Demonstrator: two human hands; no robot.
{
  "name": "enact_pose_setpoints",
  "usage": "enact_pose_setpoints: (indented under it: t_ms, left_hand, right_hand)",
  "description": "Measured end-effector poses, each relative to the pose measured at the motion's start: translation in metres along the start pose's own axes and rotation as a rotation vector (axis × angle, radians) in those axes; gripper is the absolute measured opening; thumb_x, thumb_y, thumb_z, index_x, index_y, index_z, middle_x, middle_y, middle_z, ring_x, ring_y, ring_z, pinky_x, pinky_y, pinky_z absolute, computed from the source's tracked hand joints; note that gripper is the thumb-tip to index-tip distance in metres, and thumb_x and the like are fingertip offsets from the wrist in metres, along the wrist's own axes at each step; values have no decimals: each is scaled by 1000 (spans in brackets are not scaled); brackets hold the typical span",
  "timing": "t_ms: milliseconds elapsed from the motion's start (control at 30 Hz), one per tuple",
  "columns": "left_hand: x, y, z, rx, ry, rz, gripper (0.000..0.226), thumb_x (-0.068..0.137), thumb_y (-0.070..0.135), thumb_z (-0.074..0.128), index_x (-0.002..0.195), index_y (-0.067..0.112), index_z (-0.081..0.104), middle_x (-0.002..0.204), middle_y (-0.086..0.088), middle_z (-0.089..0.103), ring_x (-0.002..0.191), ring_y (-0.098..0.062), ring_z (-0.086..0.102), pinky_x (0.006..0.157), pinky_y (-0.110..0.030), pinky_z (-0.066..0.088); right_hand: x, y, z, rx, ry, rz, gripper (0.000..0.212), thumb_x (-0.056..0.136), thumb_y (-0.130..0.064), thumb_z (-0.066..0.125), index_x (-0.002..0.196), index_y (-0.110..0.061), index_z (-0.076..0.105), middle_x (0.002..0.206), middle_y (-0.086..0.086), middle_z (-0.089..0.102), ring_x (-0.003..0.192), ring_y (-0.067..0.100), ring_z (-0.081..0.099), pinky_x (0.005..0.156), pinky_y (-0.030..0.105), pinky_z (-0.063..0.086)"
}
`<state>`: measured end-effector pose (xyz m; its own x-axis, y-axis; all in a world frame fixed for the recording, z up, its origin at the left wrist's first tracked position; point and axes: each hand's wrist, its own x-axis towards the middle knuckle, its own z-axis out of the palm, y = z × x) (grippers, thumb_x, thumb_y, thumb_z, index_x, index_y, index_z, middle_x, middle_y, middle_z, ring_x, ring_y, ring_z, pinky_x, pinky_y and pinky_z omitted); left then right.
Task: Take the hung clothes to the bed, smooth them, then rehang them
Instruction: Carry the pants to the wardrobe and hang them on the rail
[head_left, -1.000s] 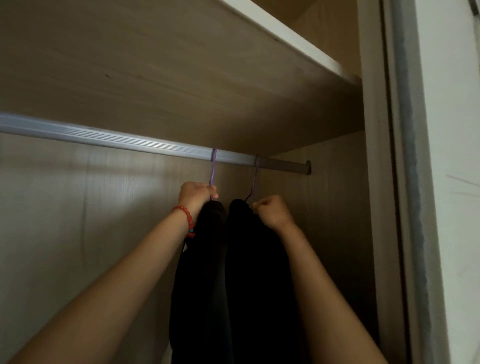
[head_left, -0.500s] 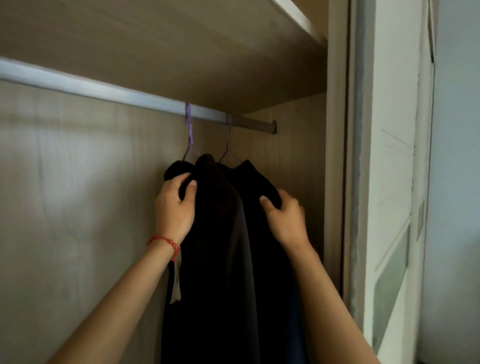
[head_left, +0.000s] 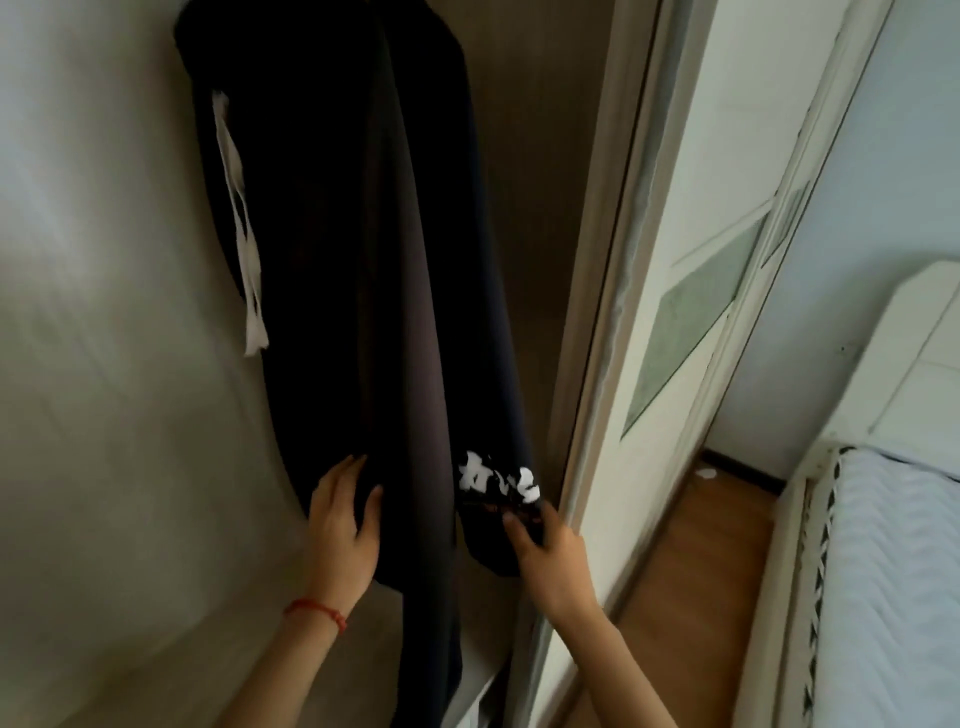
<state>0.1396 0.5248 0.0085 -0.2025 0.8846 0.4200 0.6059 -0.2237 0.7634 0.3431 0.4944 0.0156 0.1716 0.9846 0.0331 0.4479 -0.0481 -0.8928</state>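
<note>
Two dark garments hang side by side inside the wardrobe; the rail and hangers are out of view above. The left garment (head_left: 332, 249) is black with a white tag (head_left: 244, 249) dangling at its left edge. The right garment (head_left: 478, 291) is dark navy with a white print (head_left: 496, 478) near its lower end. My left hand (head_left: 345, 525), red string on the wrist, lies flat against the lower part of the left garment with fingers spread. My right hand (head_left: 545, 551) pinches the bottom edge of the right garment just below the print.
The pale wardrobe back wall (head_left: 104, 364) is on the left. A sliding door frame (head_left: 613, 312) stands just right of the clothes. Beyond it are a wooden floor (head_left: 696, 571) and a bed (head_left: 893, 571) with light striped bedding at the right.
My view has dropped from the rail to the garments' lower ends. Both hands have slid down from the shoulders of the clothes to their bottoms.
</note>
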Motion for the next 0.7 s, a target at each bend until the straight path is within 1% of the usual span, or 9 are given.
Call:
enact_pose_setpoints:
  t_ms: [67, 100, 133, 200, 300, 367, 467, 600, 700]
  left_hand:
    - [-37, -23, 14, 0, -81, -148, 44, 87, 25, 48, 121, -2, 53, 121, -22, 56, 112, -36, 55, 94, -32, 38]
    - [-57, -34, 19, 33, -112, -208, 39, 88, 19, 50, 121, -2, 53, 120, -21, 57, 109, -36, 57, 89, -32, 40]
    - [-76, -43, 24, 85, -136, -261, 38, 88, 21, 50, 119, -1, 55, 117, -20, 59, 106, -36, 59, 87, -32, 43]
    - [-115, -61, 33, 178, -190, -349, 41, 88, 27, 48, 117, -1, 58, 116, -20, 61, 106, -37, 59, 90, -37, 45]
    - [-169, -75, 42, 265, -252, -486, 34, 91, 16, 53, 122, 3, 56, 123, -16, 59, 114, -33, 55, 96, -36, 43]
    - [-204, -83, 44, 305, -294, -578, 35, 92, 18, 51, 124, 6, 55, 125, -14, 58, 116, -29, 53, 98, -34, 41]
    - [-254, -93, 37, 319, -375, -705, 37, 95, 22, 45, 129, 9, 51, 127, -11, 56, 118, -24, 52, 100, -29, 40]
    - [-310, -98, 15, 301, -375, -879, 38, 97, 27, 40, 132, 14, 47, 130, -7, 52, 121, -21, 49, 103, -27, 40]
    - [-344, -105, -11, 342, -382, -961, 40, 98, 28, 37, 135, 15, 42, 136, -5, 48, 126, -19, 46, 107, -27, 37]
  right_hand:
    - [-7, 39, 4, -115, -72, 69, 21, 91, -28, 53, 105, -13, 57, 95, 5, 67, 96, 31, 63, 74, 35, 48]
    - [-10, 57, 5, -158, -114, 101, 22, 90, -27, 53, 106, -13, 57, 99, 7, 68, 99, 31, 62, 77, 36, 49]
    - [-14, 74, 6, -196, -159, 131, 25, 91, -28, 52, 110, -13, 57, 105, 7, 68, 103, 30, 62, 82, 37, 50]
    - [-22, 101, 5, -285, -256, 168, 32, 92, -30, 50, 120, -16, 55, 115, 6, 66, 109, 26, 60, 87, 34, 48]
    - [-34, 137, 7, -407, -420, 186, 35, 94, -33, 46, 125, -19, 51, 123, 5, 61, 111, 23, 58, 89, 32, 46]
    - [-44, 156, 13, -462, -525, 185, 37, 95, -35, 44, 129, -21, 48, 126, 5, 59, 111, 21, 58, 89, 31, 46]
    - [-60, 175, 26, -561, -661, 131, 37, 96, -34, 41, 131, -23, 46, 130, 5, 56, 116, 23, 55, 91, 33, 46]
    - [-82, 186, 53, -691, -843, 63, 36, 96, -34, 37, 130, -25, 47, 133, 4, 53, 119, 23, 53, 88, 34, 46]
    - [-96, 181, 73, -753, -965, 17, 33, 96, -36, 38, 123, -22, 51, 131, 4, 55, 118, 21, 54, 92, 33, 45]
